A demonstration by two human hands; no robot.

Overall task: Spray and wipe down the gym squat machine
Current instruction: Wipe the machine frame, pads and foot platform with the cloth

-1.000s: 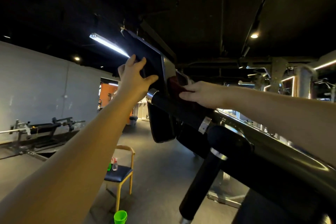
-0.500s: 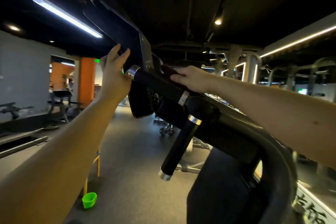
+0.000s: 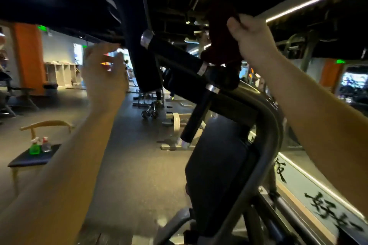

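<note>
The squat machine fills the middle and right: a black padded handle bar (image 3: 175,53), a curved dark steel frame (image 3: 266,125) and a black back pad (image 3: 217,175) below it. My right hand (image 3: 253,40) is raised to the machine's dark upper part and grips a dark red cloth (image 3: 221,47) that hangs down to the handle joint. My left hand (image 3: 103,73) is blurred. It hovers in the air left of the black upright pad (image 3: 143,69), fingers loose, holding nothing.
A wooden chair with a dark seat (image 3: 35,158) stands at the left and carries a green spray bottle (image 3: 34,147) and a clear one (image 3: 46,144). Other gym machines, a dumbbell and orange pillars lie behind. A mirror with a light strip runs along the right.
My left hand has come off the edge of the upright pad and now hangs free. My right hand has lifted the cloth from the handle bar to the part above it.
</note>
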